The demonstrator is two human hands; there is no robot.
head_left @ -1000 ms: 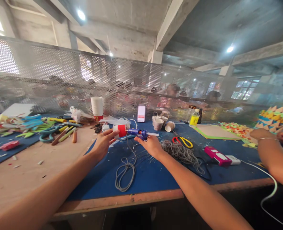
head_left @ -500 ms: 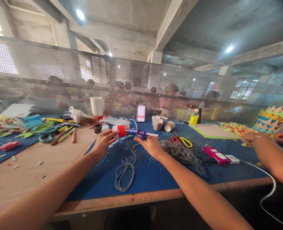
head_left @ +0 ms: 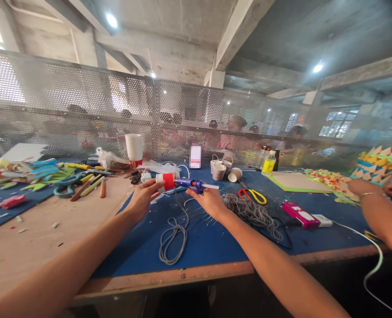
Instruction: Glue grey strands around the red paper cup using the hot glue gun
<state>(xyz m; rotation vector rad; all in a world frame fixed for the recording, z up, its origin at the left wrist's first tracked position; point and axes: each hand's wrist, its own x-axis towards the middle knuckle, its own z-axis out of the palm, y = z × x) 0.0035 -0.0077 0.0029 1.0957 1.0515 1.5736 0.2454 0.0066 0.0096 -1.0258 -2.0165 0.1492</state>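
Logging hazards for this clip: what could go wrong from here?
The glue gun in the right hand points at the paper cup, close to the fingers of the left hand; if it is hot, a slip might burn them.
The grey cord lies in a loose loop nearer the person, where a moving arm could snag it.

Head view, single: camera worn on the person's head, above the near edge of the bench [head_left: 215,249], facing forward across it and slightly down. Field wide. Near: left hand [head_left: 145,194] and right hand [head_left: 212,202], about mid-frame. Farther: perforated screen [head_left: 182,99] behind the bench. Topmost: ceiling [head_left: 169,35].
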